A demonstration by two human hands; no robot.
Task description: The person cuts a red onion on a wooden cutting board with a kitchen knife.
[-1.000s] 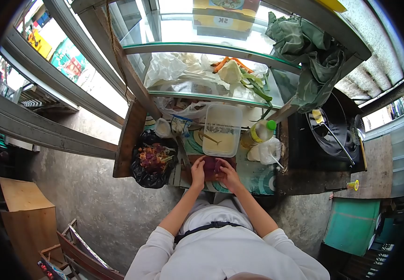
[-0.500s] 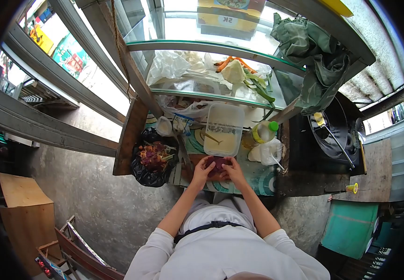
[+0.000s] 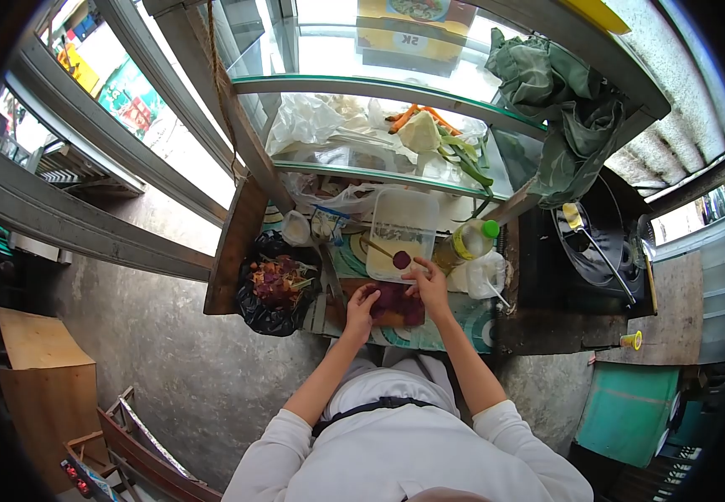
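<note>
A round, dark purple piece (image 3: 402,260) shows over the near end of the clear plastic container (image 3: 404,209), beside the fingertips of my right hand (image 3: 429,283); whether the fingers touch it is unclear. Pale batter-like contents and a spoon (image 3: 377,248) are in the container. My left hand (image 3: 362,308) is at the left edge of a purple-stained patch (image 3: 396,304) on a brown board (image 3: 389,319), its fingers bent together; what they hold, if anything, is too small to tell. A knife (image 3: 331,280) lies left of the board.
A black bag of peelings (image 3: 275,284) stands at the left. Right of the container are a green-capped bottle (image 3: 468,241) and a white plastic bag (image 3: 486,274). Farther right is a black wok (image 3: 601,243). A glass shelf (image 3: 379,173) with vegetables rises behind.
My hands have moved apart. The right one has gone up and right to the container's near edge, where the purple piece now shows; the left has barely moved.
</note>
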